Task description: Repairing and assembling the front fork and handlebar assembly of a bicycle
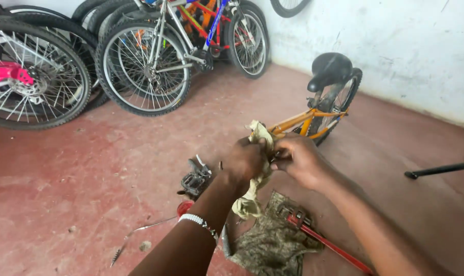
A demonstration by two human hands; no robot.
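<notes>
At frame centre, above the pedal at seven o'clock, the left hand clamps a rag round the orange bike (wiping, I judge) while the right hand pinches its fold; next needs steady rubbing pressure.

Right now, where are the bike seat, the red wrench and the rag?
Bike seat [330, 69], head view, top of the black saddle.
Red wrench [328, 244], head view, its red handle.
Rag [248, 204], head view, hanging lower end.

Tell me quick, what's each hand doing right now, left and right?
Left hand: closed on the yellowish rag, against the orange bike frame.
Right hand: fingers curled at the same spot; what they pinch cannot be told.
</notes>
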